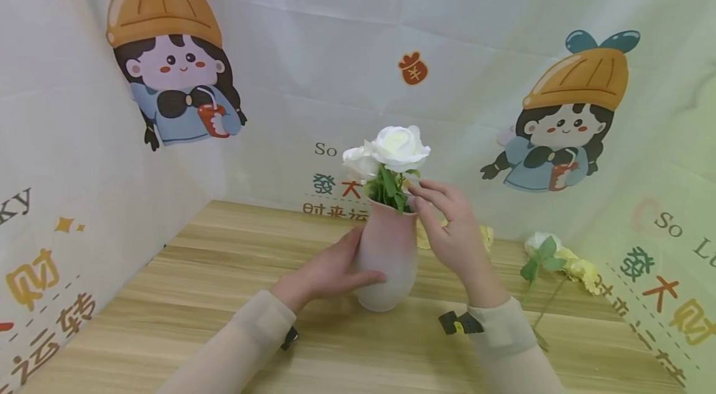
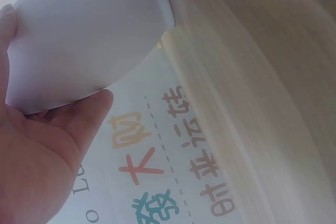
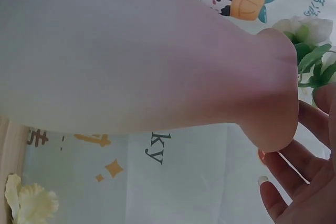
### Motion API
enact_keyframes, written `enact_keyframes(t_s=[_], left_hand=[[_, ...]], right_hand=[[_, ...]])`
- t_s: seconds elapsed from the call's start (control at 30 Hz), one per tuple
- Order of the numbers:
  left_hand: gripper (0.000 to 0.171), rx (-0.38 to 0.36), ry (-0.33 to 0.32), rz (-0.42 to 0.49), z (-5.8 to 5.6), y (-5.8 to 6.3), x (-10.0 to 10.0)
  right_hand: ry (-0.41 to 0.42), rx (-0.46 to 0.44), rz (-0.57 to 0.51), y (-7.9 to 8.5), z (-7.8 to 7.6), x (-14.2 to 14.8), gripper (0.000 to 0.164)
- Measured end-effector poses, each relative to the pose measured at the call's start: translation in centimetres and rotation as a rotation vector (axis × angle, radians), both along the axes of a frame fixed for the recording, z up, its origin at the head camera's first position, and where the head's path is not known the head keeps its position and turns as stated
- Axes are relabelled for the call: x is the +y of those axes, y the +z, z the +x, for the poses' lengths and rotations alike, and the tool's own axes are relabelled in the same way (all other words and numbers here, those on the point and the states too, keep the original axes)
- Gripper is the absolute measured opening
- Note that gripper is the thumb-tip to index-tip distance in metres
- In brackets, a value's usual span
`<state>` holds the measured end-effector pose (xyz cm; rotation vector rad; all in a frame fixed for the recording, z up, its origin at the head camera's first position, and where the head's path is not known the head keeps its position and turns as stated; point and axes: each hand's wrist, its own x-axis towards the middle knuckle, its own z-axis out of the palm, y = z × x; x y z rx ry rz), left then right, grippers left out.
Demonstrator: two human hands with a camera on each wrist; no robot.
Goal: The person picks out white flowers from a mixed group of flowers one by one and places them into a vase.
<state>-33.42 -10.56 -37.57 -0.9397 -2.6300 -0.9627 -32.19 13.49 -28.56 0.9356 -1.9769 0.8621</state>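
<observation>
A tall vase [image 1: 388,257], pink at its flared mouth and fading to white below, stands upright on the wooden table. Two white roses [image 1: 400,148] with green leaves [image 1: 386,187] rise out of it. My left hand [image 1: 327,270] holds the vase round its left side, thumb across the front and fingers behind. At the mouth, my right hand [image 1: 455,232] reaches in from the right with spread, nearly straight fingers beside the rim and leaves. The right wrist view shows its fingertips [image 3: 273,198] close to the rim. The lower stems are hidden inside the vase.
On the right of the table [image 1: 224,257] lie a white flower [image 1: 542,243] and a yellow flower [image 1: 582,270] with long stems. More yellow petals [image 1: 486,238] show behind my right hand. A printed cloth [image 1: 313,58] hangs behind and along both sides.
</observation>
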Motion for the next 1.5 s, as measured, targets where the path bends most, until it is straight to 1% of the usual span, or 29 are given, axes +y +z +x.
enact_keyframes(t_s=[0.17,0.33,0.57,0.8,0.93,1.13,1.2,1.37,1.5], left_hand=[[0.107,0.002,0.013,-0.016,-0.1,0.0,0.1],[0.108,-0.006,0.025,-0.012,0.0,0.0,0.1],[0.111,-0.015,0.035,-0.026,0.2,0.1,0.1],[0.11,-0.011,0.05,-0.033,0.3,0.0,0.1],[0.11,-0.006,0.047,-0.027,0.2,0.0,0.1],[0.109,-0.014,0.042,-0.024,0.2,0.0,0.1],[0.109,-0.016,0.041,-0.024,0.3,0.1,0.1],[0.11,-0.021,0.044,-0.026,0.4,0.2,0.1],[0.11,-0.013,0.04,-0.028,0.3,0.2,0.1]], right_hand=[[-0.027,0.008,-0.019,0.0,0.1,1.0,0.025],[-0.052,0.003,-0.022,-0.3,-0.1,2.2,0.024],[-0.068,0.004,0.001,-0.8,-0.1,3.9,0.024],[-0.087,0.012,0.022,-1.0,0.0,5.1,0.024],[-0.114,-0.023,0.03,-1.4,-0.3,6.2,0.022],[-0.191,-0.108,0.063,-2.4,-0.6,8.1,0.021],[-0.204,-0.115,0.08,-2.7,-0.8,8.8,0.02],[-0.236,-0.099,0.108,-3.5,-1.3,10.7,0.018],[-0.305,-0.154,0.124,-3.9,-1.4,12.5,0.02]])
